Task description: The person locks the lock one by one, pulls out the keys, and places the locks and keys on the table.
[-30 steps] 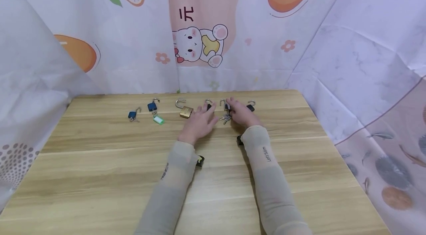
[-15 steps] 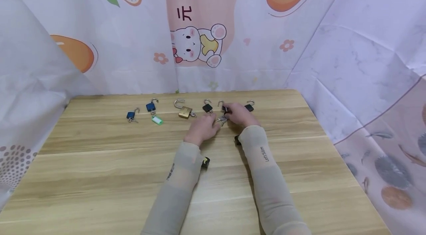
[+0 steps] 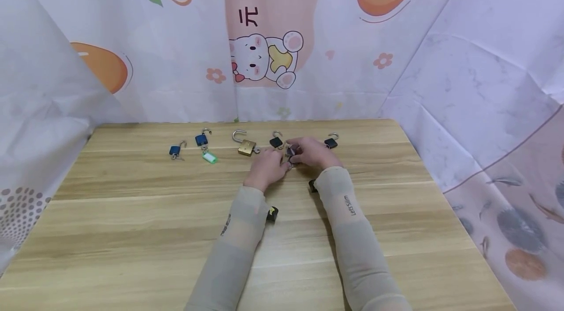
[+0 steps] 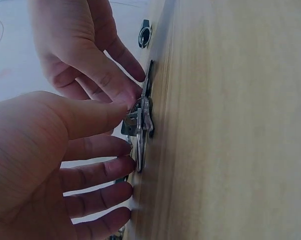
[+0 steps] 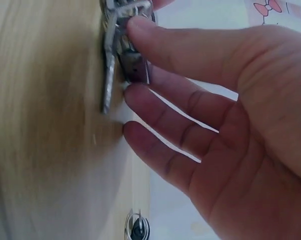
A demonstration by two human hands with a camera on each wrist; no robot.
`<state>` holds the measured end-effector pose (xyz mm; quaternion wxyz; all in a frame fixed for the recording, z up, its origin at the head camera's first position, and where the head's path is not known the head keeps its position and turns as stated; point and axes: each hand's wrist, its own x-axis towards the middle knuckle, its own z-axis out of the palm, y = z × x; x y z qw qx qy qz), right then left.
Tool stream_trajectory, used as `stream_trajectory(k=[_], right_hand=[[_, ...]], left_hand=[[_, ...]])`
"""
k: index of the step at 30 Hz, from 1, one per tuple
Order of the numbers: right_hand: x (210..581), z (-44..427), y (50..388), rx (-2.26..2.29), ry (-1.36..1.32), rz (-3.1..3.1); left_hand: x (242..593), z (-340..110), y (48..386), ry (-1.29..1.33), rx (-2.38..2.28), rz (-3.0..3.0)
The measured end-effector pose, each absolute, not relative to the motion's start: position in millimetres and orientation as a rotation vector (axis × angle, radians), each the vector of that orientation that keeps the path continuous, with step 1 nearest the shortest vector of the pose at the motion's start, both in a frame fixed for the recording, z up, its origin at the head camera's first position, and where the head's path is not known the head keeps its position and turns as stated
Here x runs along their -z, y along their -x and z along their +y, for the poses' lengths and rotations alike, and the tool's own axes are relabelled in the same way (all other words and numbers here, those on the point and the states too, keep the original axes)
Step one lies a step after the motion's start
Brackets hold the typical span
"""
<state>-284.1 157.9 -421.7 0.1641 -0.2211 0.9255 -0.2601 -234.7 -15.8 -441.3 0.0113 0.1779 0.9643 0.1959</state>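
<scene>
My right hand pinches a small dark padlock between thumb and fingers, low over the wooden table. A bunch of silver keys hangs from that padlock. From the left, my left hand holds the keys at the ring with its thumb and forefinger, while its other fingers stay spread near the tabletop. Both hands meet at the lock, so fingers partly cover it in the head view. Just behind the left hand lies a black padlock with its shackle open.
Left of the hands lie a brass padlock and two blue padlocks, one blue padlock with a green tag. Another black padlock lies to the right. Printed curtains enclose the table behind and at the sides.
My left hand has drawn back from the black padlock and moved right to the keys. My right hand has shifted the dark padlock left and nearer, turning it.
</scene>
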Motion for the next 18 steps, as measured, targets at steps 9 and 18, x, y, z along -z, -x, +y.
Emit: stream_trajectory(k=[9, 18], right_hand=[[417.7, 150.0, 284.1, 0.737, 0.695, 2.547], [423.5, 149.9, 284.1, 0.636, 0.769, 2.568]], left_hand=[[436.6, -21.9, 236.1, -0.453, -0.729, 2.99], [438.4, -21.6, 235.7, -0.419, -0.719, 2.979]])
